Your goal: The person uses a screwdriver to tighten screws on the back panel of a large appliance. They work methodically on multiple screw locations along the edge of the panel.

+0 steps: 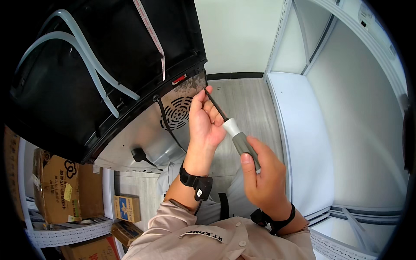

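Near right, gripping the grey screwdriver (239,139) in right hand (265,178). Farther in, curling left hand (205,120) fingers round the tip by the metal panel (139,131). Probably lining up, tbh; calls for keeping the shaft straight next.

Screwdriver (232,127) gripped by right hand (266,178), tip seen at fingertips of left hand (205,123); vented metal panel (149,130) beside it.

Grey floor (249,99), brown carton (55,190) on white shelf (71,237)
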Demonstrator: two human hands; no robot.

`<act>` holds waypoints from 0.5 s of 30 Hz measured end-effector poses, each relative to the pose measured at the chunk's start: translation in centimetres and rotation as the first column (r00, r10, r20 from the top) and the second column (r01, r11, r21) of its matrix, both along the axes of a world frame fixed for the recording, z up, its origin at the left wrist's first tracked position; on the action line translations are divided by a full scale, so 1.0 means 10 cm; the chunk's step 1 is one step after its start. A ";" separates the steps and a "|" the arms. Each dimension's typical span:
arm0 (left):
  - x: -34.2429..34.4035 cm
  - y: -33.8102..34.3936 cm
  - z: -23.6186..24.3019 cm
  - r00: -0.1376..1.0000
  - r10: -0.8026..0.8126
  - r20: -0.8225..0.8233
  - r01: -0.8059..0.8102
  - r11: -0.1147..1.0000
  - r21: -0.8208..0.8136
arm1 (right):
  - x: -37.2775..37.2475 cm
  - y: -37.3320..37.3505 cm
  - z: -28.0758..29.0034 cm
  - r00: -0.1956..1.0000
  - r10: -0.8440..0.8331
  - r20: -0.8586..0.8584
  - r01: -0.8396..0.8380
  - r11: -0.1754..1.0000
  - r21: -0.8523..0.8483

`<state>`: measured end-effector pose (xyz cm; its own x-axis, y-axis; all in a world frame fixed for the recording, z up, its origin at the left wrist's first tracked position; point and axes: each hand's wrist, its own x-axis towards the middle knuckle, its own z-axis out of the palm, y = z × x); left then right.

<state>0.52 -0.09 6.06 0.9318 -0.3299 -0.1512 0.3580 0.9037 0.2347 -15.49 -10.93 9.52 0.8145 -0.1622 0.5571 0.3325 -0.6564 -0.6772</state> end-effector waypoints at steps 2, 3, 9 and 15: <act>0.00 0.00 0.00 1.000 -0.004 -0.003 0.004 1.000 -0.003 | -0.01 0.00 -0.01 1.000 0.005 -0.002 -0.005 1.000 -0.012; -0.01 0.00 0.00 1.000 -0.007 0.002 0.007 1.000 -0.006 | -0.01 0.00 -0.01 1.000 0.008 -0.003 -0.008 1.000 -0.019; 0.00 -0.03 -0.02 0.997 0.033 -0.063 -0.029 0.997 0.066 | -0.17 -0.10 -0.04 0.999 0.042 0.013 -0.042 0.999 0.002; -0.12 -0.06 -0.09 0.993 0.083 0.081 -0.097 0.976 0.193 | -0.32 -0.34 -0.29 0.989 0.085 0.119 -0.095 0.992 0.080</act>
